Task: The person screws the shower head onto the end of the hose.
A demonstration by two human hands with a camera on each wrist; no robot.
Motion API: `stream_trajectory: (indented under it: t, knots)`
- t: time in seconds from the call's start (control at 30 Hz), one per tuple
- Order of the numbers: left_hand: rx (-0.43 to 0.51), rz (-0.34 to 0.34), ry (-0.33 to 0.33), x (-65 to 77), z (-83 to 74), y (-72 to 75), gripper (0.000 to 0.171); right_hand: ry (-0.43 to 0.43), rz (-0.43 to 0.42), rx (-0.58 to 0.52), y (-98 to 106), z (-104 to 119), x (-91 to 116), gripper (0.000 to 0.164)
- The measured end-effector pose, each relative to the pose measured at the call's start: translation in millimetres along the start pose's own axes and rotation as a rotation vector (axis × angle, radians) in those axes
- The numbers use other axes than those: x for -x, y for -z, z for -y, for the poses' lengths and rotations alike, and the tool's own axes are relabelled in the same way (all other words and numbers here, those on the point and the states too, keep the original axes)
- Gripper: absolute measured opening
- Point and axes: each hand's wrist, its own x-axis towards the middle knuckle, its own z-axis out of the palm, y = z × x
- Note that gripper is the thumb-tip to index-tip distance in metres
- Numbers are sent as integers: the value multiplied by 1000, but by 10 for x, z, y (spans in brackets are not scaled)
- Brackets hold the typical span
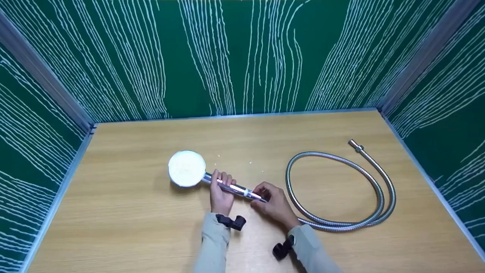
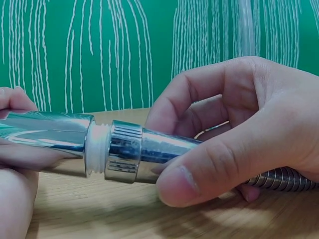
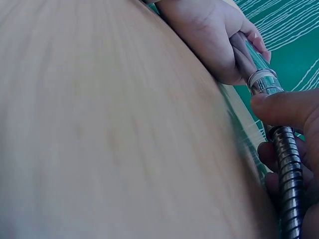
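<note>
A chrome hand shower (image 1: pixel 186 168) with a round white face lies tilted across the middle of the table. My left hand (image 1: pixel 222 195) grips its chrome handle (image 2: pixel 45 139). White threads (image 2: pixel 99 147) show at the handle's end in the left wrist view, with the hose's ribbed metal nut (image 2: pixel 123 152) up against them. My right hand (image 1: pixel 276 204) pinches the smooth cone behind that nut between thumb and fingers. From there the coiled metal shower hose (image 3: pixel 289 174) runs back beneath the right palm.
To the right, the rest of the hose (image 1: pixel 373 178) lies in a wide loop, its other end fitting (image 1: pixel 355 145) pointing to the back. Small white specks (image 1: pixel 250 162) dot the wooden table (image 1: pixel 125 212). Green panels (image 1: pixel 238 57) with white lines enclose the back and sides.
</note>
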Motion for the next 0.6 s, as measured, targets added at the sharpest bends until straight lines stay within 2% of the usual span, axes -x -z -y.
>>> stream_trajectory:
  t: [0.2, 0.43, 0.6]
  knots:
    - [-5, -4, 12, 17, 7, 9, 38, 10, 5, -20, 9, -35, 30, 27]
    - [1, -12, 10, -1, 0, -7, 36, 73, -5, -29, 32, -68, 10, 27]
    - [-3, -2, 12, 4, -3, -13, 36, 60, -1, -22, 45, -49, 16, 25]
